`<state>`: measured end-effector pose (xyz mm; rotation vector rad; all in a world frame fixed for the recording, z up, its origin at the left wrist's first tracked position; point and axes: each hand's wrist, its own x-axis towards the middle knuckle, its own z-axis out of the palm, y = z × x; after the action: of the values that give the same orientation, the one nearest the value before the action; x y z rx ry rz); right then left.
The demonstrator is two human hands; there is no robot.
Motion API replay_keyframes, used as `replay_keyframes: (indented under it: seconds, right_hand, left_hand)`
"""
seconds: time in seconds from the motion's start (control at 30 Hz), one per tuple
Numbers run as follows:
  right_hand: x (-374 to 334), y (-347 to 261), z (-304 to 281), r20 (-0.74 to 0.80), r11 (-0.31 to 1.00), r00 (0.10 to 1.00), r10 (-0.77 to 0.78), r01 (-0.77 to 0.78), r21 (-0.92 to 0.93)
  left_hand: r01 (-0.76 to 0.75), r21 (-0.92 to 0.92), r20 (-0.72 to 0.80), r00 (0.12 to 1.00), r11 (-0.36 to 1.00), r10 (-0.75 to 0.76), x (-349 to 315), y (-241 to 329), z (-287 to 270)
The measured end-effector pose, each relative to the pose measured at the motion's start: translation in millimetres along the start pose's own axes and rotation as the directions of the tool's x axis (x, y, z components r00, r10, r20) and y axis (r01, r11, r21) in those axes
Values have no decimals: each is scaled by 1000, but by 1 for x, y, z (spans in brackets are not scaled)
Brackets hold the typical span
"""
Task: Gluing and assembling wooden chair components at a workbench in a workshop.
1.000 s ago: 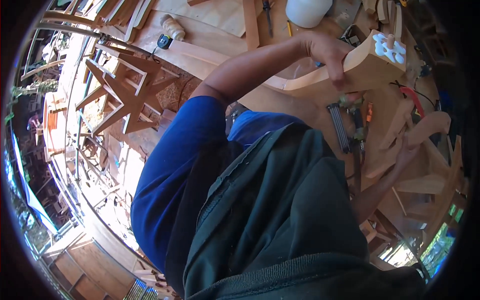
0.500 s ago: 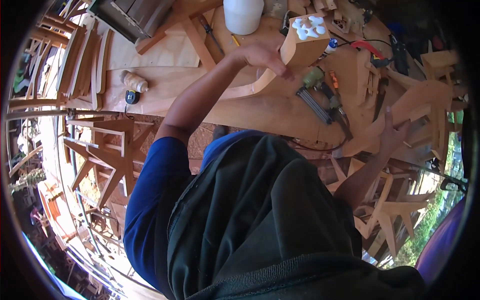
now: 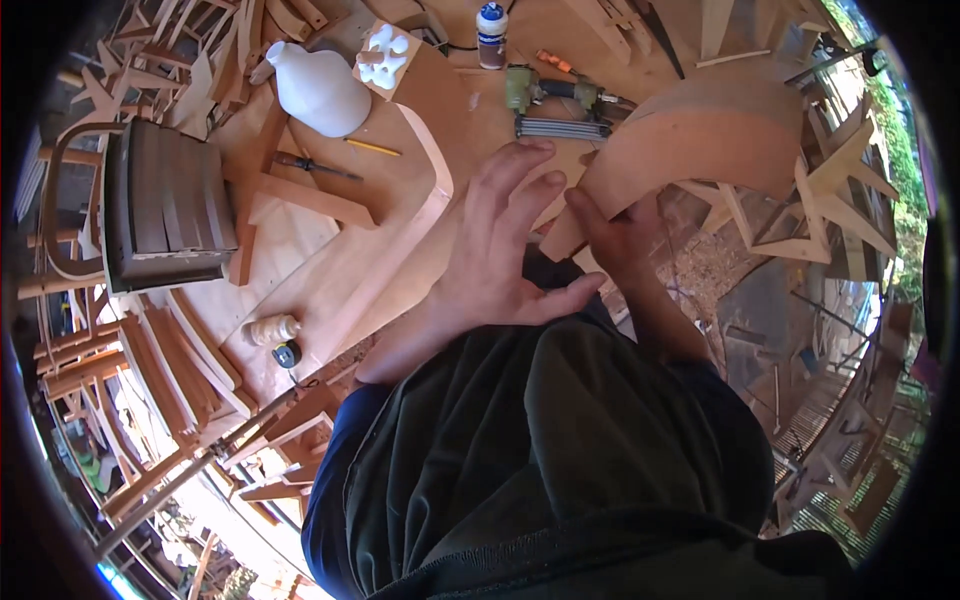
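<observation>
My right hand (image 3: 617, 240) grips the near end of a wide curved wooden piece (image 3: 700, 135), thumb on its face and the other fingers mostly hidden beneath. Beside that end my left hand (image 3: 505, 235) is open, fingers spread and curved, touching nothing that I can see. Farther left on the bench lies another curved wooden part (image 3: 430, 195). White glue (image 3: 382, 62) lies in blobs on its far end face, around a small wooden peg. A green nail gun (image 3: 540, 95) rests just beyond my hands.
A white jug (image 3: 325, 95), a screwdriver (image 3: 310, 165), a yellow pencil (image 3: 372, 147) and a glue bottle (image 3: 491, 35) are on the bench. A tape measure (image 3: 287, 354) sits near its front edge. Wooden frames (image 3: 830, 205) stand at right; curved slats (image 3: 180, 360) are stacked at left.
My view has turned to the right. My left hand has left the glued part and come close to my right hand. The right hand now holds the wide curved piece by its near end.
</observation>
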<state>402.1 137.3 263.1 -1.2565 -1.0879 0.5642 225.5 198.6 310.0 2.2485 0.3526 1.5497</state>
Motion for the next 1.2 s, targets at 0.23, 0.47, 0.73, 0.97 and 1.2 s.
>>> replay_keyframes:
  seconds: [0.23,0.47,0.73,0.97,1.2]
  right_hand:
    - [-12,10,34,620,956,764,181,13,-294]
    - [86,122,-11,695,668,687,210,-620,411]
    - [286,280,74,803,-520,397,444,-616,592]
    - [365,368,162,666,-457,422,615,-498,737]
    - [358,204,75,678,9,698,230,-698,716]
  left_hand:
    - [335,39,115,935,942,-337,21,-13,11]
    - [919,-326,623,385,222,-681,-4,-23,-22]
    - [812,-582,416,345,45,-841,-41,-5,21]
    - [824,-561,358,329,80,-874,-38,7,25]
    - [776,-623,350,387,97,-853,-24,3,22]
